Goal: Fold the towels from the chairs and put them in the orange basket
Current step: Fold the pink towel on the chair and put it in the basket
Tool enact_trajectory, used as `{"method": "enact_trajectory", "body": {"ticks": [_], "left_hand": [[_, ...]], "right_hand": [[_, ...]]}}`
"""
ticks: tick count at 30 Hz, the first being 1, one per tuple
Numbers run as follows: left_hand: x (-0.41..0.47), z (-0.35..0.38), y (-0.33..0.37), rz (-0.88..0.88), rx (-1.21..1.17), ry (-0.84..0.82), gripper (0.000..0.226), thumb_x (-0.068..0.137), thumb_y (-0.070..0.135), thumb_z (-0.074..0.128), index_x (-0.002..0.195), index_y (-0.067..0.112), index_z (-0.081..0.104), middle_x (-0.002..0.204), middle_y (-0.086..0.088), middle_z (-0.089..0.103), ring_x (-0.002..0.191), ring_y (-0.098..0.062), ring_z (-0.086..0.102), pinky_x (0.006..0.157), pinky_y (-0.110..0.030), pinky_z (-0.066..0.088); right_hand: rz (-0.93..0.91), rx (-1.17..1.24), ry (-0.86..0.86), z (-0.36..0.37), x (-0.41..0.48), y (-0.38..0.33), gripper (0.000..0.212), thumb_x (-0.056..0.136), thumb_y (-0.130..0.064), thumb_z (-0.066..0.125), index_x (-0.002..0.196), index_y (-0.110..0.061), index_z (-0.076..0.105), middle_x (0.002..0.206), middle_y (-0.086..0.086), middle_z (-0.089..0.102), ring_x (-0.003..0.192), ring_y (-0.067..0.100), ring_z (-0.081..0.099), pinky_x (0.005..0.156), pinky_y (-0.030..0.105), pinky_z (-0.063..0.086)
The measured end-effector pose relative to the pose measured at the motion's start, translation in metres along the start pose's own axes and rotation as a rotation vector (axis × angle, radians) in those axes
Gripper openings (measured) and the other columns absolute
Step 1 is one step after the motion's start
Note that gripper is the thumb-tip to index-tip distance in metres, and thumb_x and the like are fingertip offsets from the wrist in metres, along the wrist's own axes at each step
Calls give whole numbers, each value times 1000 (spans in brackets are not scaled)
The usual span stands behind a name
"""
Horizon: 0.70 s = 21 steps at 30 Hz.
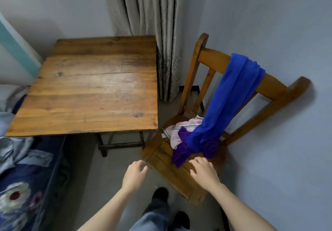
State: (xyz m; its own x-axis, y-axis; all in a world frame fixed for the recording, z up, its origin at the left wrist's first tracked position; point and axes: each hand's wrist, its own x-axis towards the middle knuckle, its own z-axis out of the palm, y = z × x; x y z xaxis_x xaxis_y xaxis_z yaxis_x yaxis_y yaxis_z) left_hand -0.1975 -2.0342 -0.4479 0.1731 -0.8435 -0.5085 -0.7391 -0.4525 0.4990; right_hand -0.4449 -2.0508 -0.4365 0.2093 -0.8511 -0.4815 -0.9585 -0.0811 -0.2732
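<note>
A wooden chair [179, 175] stands at the right against the wall. A blue towel [226, 97] hangs over its backrest and runs down onto the seat. Under its lower end lie a purple towel [181, 154] and a pale pink towel [177, 131]. My right hand [203, 171] hovers over the front of the seat, just short of the purple towel, fingers loosely curled and holding nothing. My left hand [134, 175] hangs in the air beside the seat's left corner, fingers relaxed and empty. No orange basket is in view.
A bare wooden table [93, 90] stands left of the chair, with a curtain [152, 23] behind it. A bed with a dark blue floral cover [23, 185] fills the lower left. My legs and dark shoes [159, 194] are on the grey floor below.
</note>
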Motion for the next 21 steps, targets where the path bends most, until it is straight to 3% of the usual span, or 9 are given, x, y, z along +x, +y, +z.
{"method": "enact_trajectory", "body": {"ticks": [10,16,20,21], "left_hand": [[81,25,31,-88,-40,-233,31,92,18,48,121,12,56,126,-5,59,117,-20,54,92,-24,42],[154,72,51,-206,-171,-245,19,90,18,53,107,15,61,114,-9,62,106,-22,58,90,-31,48],[201,102,63,-279,-358,-312,24,97,17,46,119,10,50,112,-8,53,108,-24,53,87,-29,41],[210,111,64,-264,-389,-308,23,96,15,46,118,8,51,113,-8,54,108,-25,53,85,-29,40]], "right_hand": [[81,39,33,-4,83,-3,42,98,-29,40,139,-21,39,141,-2,42,130,15,36,105,26,34],[121,-5,83,-2,171,12,38,99,-21,36,136,-13,42,137,4,46,126,19,41,102,27,37],[164,-31,174,2,227,24,32,83,-15,65,112,-3,61,111,13,62,102,22,60,83,25,49],[180,11,133,3,238,27,29,86,-12,59,113,-3,59,114,14,59,105,24,57,85,28,48]]}}
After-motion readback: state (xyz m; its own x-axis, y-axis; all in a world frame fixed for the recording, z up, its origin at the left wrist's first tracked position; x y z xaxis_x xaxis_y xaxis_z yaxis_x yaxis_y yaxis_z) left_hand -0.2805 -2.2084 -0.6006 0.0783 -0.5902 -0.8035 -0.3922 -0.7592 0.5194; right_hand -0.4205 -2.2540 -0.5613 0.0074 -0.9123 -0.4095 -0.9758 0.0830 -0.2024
